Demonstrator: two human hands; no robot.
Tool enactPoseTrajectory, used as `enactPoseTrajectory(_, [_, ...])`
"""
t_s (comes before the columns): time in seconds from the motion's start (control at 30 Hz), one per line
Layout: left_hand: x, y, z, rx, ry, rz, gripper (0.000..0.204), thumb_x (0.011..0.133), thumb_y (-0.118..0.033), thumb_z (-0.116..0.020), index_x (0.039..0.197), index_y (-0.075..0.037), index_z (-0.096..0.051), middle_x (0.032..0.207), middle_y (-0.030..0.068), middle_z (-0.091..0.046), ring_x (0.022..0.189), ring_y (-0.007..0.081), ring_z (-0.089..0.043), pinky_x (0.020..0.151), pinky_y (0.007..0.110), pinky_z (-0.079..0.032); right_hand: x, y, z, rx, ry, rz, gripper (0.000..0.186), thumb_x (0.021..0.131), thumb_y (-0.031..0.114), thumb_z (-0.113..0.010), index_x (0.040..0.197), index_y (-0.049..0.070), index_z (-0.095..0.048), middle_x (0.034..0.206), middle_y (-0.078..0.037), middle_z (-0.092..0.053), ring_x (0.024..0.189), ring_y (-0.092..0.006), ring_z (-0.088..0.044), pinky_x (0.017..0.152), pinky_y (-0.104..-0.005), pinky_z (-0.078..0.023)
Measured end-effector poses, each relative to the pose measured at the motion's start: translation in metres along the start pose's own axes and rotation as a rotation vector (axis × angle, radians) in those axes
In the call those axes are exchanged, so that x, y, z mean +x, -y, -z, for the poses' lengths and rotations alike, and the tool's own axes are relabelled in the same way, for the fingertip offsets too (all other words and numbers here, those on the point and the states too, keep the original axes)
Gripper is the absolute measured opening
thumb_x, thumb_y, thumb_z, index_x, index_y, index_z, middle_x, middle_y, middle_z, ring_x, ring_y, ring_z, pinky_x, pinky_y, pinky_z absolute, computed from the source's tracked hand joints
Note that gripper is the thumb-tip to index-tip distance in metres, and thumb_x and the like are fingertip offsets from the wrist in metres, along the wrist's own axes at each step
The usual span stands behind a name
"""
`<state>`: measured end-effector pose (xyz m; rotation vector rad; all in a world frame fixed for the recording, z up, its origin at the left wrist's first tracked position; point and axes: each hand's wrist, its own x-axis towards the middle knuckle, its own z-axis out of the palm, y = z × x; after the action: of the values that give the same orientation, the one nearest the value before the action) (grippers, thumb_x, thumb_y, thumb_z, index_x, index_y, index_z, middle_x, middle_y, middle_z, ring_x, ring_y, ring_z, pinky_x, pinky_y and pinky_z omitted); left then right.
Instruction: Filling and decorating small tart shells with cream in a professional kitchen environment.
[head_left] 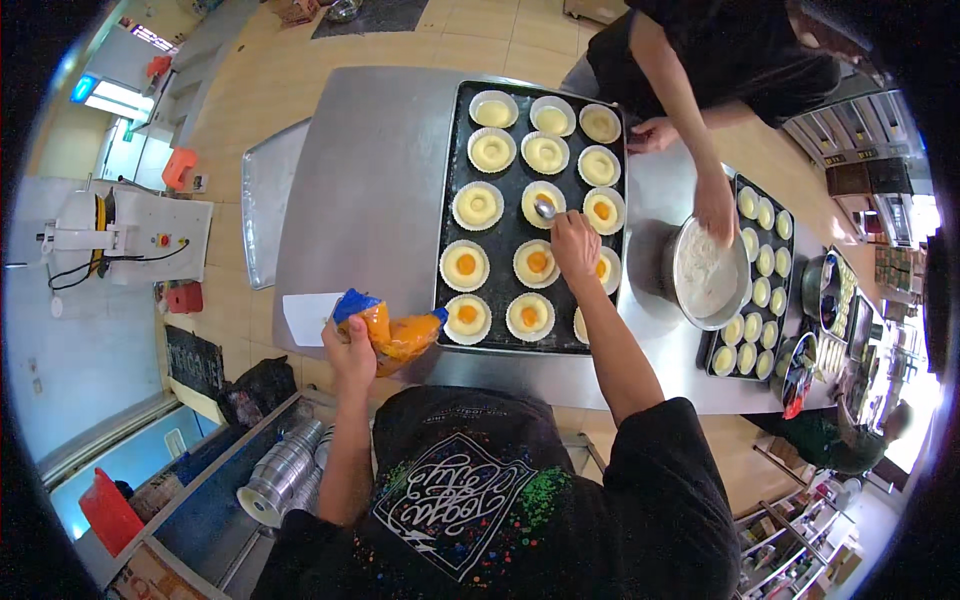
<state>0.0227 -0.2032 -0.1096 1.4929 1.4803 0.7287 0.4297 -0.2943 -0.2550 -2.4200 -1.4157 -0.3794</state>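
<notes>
Dough rounds [477,205], dimpled, in pleated paper cups [493,95] on a black tray [508,228], bench [370,180] middle. Your right hand [575,247] pinches a metal spoon [545,207] over one; left hand [350,358] grips crinkled orange bag [405,338], near left.

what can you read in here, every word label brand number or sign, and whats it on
I don't copy out wording, so here is where lettering stands:
Black shirt of the person: large white stylised lettering in an angular outline, upside down in view.
Dark board at left: pale lettering.
Orange-and-blue bag in the left hand: any print is too small to read.
Stacked boxes at far right: too small and blurred to read.
</notes>
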Motion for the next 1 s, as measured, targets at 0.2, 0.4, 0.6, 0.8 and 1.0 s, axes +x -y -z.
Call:
enactPoseTrajectory(0.2, [0.008,-0.016,-0.007,-0.1,0.06,-0.117,0.066,0.099,-0.065,-0.058,0.107,0.001,-0.066,0.097,0.0106,-0.068,0.084,0.0202,-0.061,0.08,0.033,-0.051,0.002,-0.001,0.009,0.011,-0.062,-0.016,0.004,0.087,0.012,-0.069,0.089,0.009,-0.066,0.084,-0.007,-0.059,0.072,-0.0282,-0.062,0.063,-0.0399,-0.052])
enactPoseTrajectory(0.4, [0.007,-0.035,-0.013,-0.29,0.193,-0.165,0.063,0.097,-0.064,-0.063,0.1,-0.001,-0.065,0.088,0.0053,-0.066,0.078,0.0147,-0.058,0.075,0.029,-0.049,0.009,0.006,0.027,0.031,-0.078,-0.042,0.006,0.086,0.01,-0.07,0.092,0.01,-0.068,0.086,-0.006,-0.062,0.073,-0.0278,-0.063,0.063,-0.0395,-0.052])
enactPoseTrajectory(0.6, [0.009,-0.038,-0.018,-0.326,0.221,-0.195,0.061,0.098,-0.063,-0.064,0.095,-0.002,-0.065,0.086,0.0041,-0.066,0.076,0.0134,-0.057,0.071,0.027,-0.048,0.007,0.011,0.047,0.173,-0.059,-0.156,0.011,0.087,0.016,-0.066,0.095,0.01,-0.068,0.089,-0.008,-0.066,0.078,-0.0317,-0.065,0.066,-0.0419,-0.052])
enactPoseTrajectory(0.8, [0.011,-0.037,-0.023,-0.314,0.225,-0.199,0.058,0.099,-0.061,-0.063,0.094,-0.003,-0.066,0.084,0.0031,-0.065,0.074,0.0129,-0.056,0.07,0.026,-0.047,0.002,0.02,0.07,0.293,0.003,-0.309,0.015,0.089,0.016,-0.068,0.102,0.01,-0.072,0.094,-0.008,-0.074,0.08,-0.0318,-0.069,0.068,-0.0425,-0.054])
enactPoseTrajectory(1.0, [0.015,-0.042,-0.027,-0.393,0.328,-0.219,0.057,0.1,-0.059,-0.063,0.092,-0.003,-0.066,0.083,0.0027,-0.065,0.073,0.0127,-0.057,0.07,0.026,-0.048,0.003,0.014,0.069,0.235,0.053,-0.355,0.017,0.091,0.021,-0.065,0.101,0.01,-0.073,0.092,-0.011,-0.075,0.081,-0.036,-0.07,0.07,-0.0448,-0.055])
